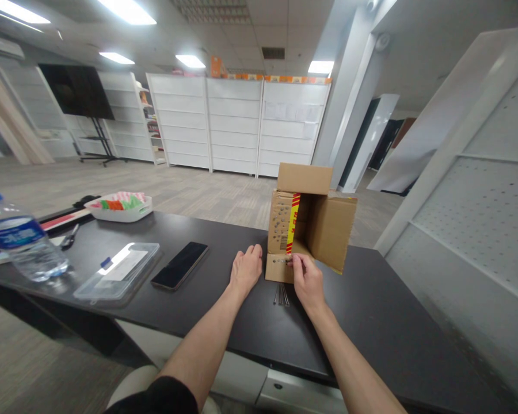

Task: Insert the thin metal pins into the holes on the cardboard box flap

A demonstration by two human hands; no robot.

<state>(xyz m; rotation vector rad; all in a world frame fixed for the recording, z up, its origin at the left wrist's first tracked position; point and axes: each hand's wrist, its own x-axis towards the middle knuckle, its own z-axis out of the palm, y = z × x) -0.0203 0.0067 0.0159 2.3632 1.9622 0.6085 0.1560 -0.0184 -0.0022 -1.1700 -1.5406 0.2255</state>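
A cardboard box (280,218) lies on its side on the dark table, its open end facing me. Many round metal heads dot its left panel, and a short row of them sits in the lower front flap (278,275). At that flap my right hand (309,282) pinches what looks like a nail, mostly hidden by the fingertips. Several long thin nails (281,295) lie on the table just below. My left hand (245,270) rests on the table left of the box, fingers curled; whether anything is inside cannot be seen.
A black phone (180,265) and a clear plastic case (120,273) lie to the left. Farther left are a water bottle (19,241), a white basket (120,214) with colourful contents and a dark tool (69,237). A perforated white panel (487,213) stands at the right.
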